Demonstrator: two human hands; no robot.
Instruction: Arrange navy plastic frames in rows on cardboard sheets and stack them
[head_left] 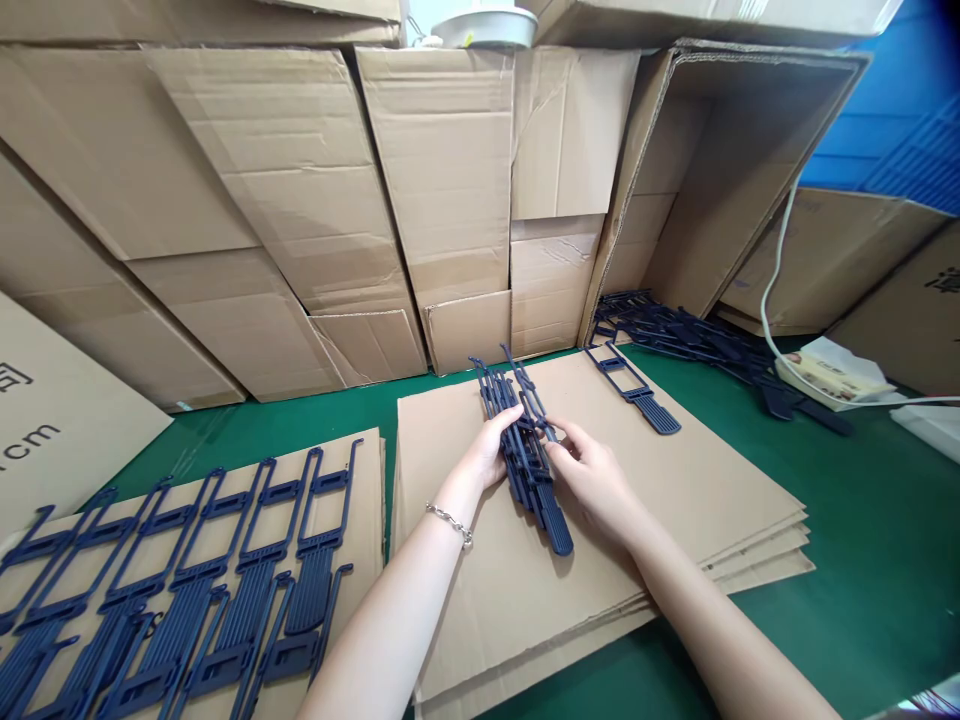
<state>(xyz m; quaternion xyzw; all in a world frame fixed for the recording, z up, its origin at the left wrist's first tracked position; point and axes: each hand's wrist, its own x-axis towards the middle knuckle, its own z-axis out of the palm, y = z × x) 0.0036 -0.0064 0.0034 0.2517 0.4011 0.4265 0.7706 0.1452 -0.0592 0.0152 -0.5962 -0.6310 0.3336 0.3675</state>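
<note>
We've got both hands — left hand [491, 450], right hand [592, 475] — pinching the bundle of blue plastic strips [525, 455] mid-length over the cardboard stack [675, 500] — light, stiff, likely slippery.

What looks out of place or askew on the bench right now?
One dark blue plastic piece lies alone and slanted on the cardboard sheets, apart from the bundle held by the left hand and right hand. More pieces spill loosely from the tipped open box. The laid-out rows look orderly.
</note>
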